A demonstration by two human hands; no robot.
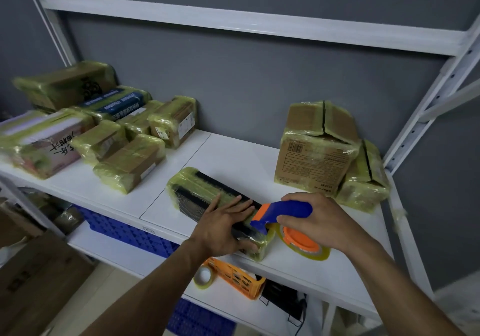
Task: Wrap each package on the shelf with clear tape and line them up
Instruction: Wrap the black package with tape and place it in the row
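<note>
- Black package [207, 198], already sheathed in yellowish clear tape, lies slantwise near the front edge of the white shelf [233, 159], between the two groups of parcels.
- My left hand [220, 229] presses flat on its near end, fingers straight and spread over the top.
- My right hand [319, 221] is curled tight around the blue handle of the tape dispenser [283, 213], whose orange nose touches the package's right end; its tape roll [306, 247] rests on the shelf.
- Wrapped packages [104, 128] cluster at the left, touching one another.
- Two taped cardboard boxes [317, 154] stand at the right rear, side by side.
- Below, an orange basket [233, 276] sits beside a spare tape roll [204, 277].
</note>
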